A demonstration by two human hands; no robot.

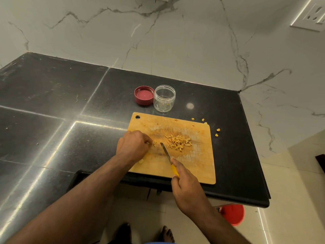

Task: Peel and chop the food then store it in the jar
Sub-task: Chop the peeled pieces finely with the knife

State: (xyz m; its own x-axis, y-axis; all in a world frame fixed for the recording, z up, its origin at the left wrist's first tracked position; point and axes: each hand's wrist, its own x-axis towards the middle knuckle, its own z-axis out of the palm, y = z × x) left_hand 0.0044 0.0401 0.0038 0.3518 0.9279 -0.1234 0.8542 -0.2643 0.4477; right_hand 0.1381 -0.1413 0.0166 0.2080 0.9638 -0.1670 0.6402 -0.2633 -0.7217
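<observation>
A wooden cutting board (197, 166) lies on the black counter near its front edge. A pile of small yellow chopped pieces (178, 142) sits at the board's middle. My right hand (186, 187) grips a knife (166, 152) with a yellow handle, its blade tip resting on the board left of the pile. My left hand (132, 144) is curled at the board's left edge, fingertips pinching a small bit of food that is mostly hidden. A clear plastic jar (164, 97) stands uncapped behind the board, with a few bits inside. Its red lid (144, 95) lies upturned beside it.
Loose yellow bits (217, 132) lie on the counter past the board's right end. One pale piece (141, 161) rests under my left wrist. The counter's edge runs along the right. A red bucket (233, 214) stands on the floor below. My bare feet (167, 234) show underneath.
</observation>
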